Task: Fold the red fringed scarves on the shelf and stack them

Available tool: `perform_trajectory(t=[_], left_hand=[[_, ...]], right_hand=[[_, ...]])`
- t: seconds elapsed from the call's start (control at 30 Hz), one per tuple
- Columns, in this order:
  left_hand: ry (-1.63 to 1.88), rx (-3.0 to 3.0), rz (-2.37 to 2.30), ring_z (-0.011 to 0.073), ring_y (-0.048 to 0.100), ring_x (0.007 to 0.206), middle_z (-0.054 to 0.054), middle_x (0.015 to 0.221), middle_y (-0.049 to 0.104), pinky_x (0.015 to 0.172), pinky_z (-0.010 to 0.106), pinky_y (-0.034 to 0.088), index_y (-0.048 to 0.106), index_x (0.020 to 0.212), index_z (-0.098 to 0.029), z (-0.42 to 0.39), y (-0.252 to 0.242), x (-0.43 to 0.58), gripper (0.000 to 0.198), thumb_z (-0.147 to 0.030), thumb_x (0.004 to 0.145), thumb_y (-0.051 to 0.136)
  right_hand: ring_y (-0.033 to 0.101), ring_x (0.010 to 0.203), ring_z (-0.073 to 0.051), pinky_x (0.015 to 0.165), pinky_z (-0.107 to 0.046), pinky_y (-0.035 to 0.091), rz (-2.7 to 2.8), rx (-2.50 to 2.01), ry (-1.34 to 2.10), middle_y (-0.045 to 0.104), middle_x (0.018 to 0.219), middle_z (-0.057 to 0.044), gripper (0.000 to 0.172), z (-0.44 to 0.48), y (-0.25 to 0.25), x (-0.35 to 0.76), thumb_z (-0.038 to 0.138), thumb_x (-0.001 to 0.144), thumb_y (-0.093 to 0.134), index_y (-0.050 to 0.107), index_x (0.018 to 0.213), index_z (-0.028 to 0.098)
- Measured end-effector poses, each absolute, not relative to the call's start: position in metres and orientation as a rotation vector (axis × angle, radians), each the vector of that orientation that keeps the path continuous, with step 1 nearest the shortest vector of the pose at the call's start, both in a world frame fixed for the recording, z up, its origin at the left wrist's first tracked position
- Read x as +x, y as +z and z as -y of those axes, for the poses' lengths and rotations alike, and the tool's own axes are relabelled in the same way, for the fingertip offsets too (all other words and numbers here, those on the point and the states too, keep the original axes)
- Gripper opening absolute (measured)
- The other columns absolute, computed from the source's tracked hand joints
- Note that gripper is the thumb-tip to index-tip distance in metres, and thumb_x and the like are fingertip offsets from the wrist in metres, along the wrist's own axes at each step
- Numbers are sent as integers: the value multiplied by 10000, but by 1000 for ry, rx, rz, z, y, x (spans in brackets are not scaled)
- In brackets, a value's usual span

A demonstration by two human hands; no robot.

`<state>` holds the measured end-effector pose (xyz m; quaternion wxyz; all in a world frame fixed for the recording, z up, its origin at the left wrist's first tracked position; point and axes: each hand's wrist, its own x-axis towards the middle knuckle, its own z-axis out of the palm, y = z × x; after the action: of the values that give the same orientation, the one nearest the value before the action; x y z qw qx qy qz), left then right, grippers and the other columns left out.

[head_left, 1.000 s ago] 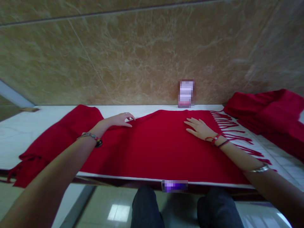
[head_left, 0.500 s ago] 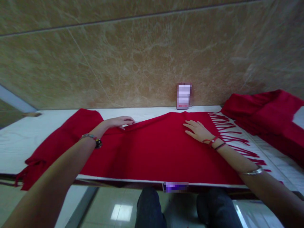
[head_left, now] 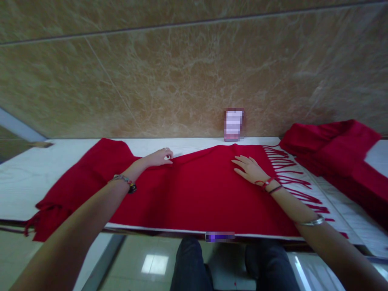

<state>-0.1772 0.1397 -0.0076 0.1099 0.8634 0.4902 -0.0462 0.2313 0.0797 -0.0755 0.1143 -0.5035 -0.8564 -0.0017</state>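
White tabletop (head_left: 30, 173) bears red scarf (head_left: 197, 194), already spread flat toward its fringe (head_left: 279, 166), far edge still aslant where left hand (head_left: 158, 157) curls, pinch unclear, right hand (head_left: 249, 169) resting palm-down, fingers wide.

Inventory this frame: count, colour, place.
Wall: 1, brown, back
Tabletop: 1+, white, centre
Spread cloth: 1, red, on tabletop
Cloth heap: 1, red, left, maybe same piece
Cloth bundle: 1, red, right
Pixelated panel: 1, pale, by wall
Pixelated strip: 1, purple, near edge
Block: 1, brown, far left
Floor: 1, pale, below
Wristbands: 4+, mixed colours, wrists
Left hand: 1, spread cloth's far edge
Right hand: 1, on spread cloth
Legs: 2, dark-trousered, below
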Motion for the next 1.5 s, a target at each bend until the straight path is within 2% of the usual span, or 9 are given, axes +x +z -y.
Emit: perform_trajectory(t=[0.17,0.27,0.37,0.43,0.6,0.87,1.1,1.33,1.5], left_hand=[[-39,2504,-2022,201,590,863,63,875,621,788,304,475,601,901,-161,-147,20,-190,142,-195,819,491],[124,2426,-2349,239,591,963,141,1042,606,803,360,487,572,1063,-117,-146,24,-185,284,-89,861,374],[272,2402,-2427,263,535,1106,205,1292,465,852,375,488,468,1249,-89,-138,6,-162,428,-46,866,282],[326,2441,-2355,263,421,1252,169,1413,358,962,371,438,432,1319,-127,-131,-15,-145,434,-141,901,313],[-49,2299,-2049,348,180,1379,76,1523,196,1042,616,233,302,1429,-275,-121,-54,-125,534,-459,928,289],[20,2289,-2163,371,74,1391,73,1545,74,1058,615,167,245,1449,-298,-117,-58,-126,591,-538,910,271],[55,2248,-2178,380,205,1363,107,1508,226,1048,589,229,322,1427,-257,-117,-60,-125,585,-512,900,340],[351,2494,-2289,267,492,1200,147,1314,522,973,408,415,567,1222,-108,-102,-56,-117,434,-318,913,348],[338,2479,-2226,235,496,1207,147,1303,534,987,348,411,557,1229,-78,-107,-59,-122,436,-294,913,347]], right_hand=[[358,1314,-254,1068,-495,278,2535,-1492,-2,440,1406,-99,472,-78,-73,230,391,917,337,499,1313,191],[346,1322,-255,1074,-490,271,2540,-1508,-10,434,1410,-104,475,-78,-73,229,382,917,335,492,1320,185],[334,1330,-256,1078,-491,265,2553,-1536,-14,402,1432,-106,490,-77,-70,228,403,918,330,470,1340,195],[286,1351,-284,1070,-530,253,2557,-1593,-25,341,1467,-108,531,-76,-68,228,459,908,341,427,1371,214],[199,1368,-356,1035,-617,235,2562,-1817,17,244,1507,-113,655,-77,-62,233,591,871,334,308,1434,258],[140,1384,-353,1026,-632,239,2420,-1808,16,181,1526,-120,664,-68,-54,230,587,887,277,270,1448,232],[237,1350,-382,988,-669,254,2574,-1692,5,290,1486,-138,656,-30,-65,215,609,870,318,336,1423,256],[255,1354,-336,1032,-610,247,2547,-1668,-50,314,1480,-106,536,-30,-66,217,485,917,312,376,1402,264],[259,1355,-327,1036,-613,235,2549,-1635,-32,327,1472,-114,547,-31,-63,219,494,899,366,401,1387,248]])
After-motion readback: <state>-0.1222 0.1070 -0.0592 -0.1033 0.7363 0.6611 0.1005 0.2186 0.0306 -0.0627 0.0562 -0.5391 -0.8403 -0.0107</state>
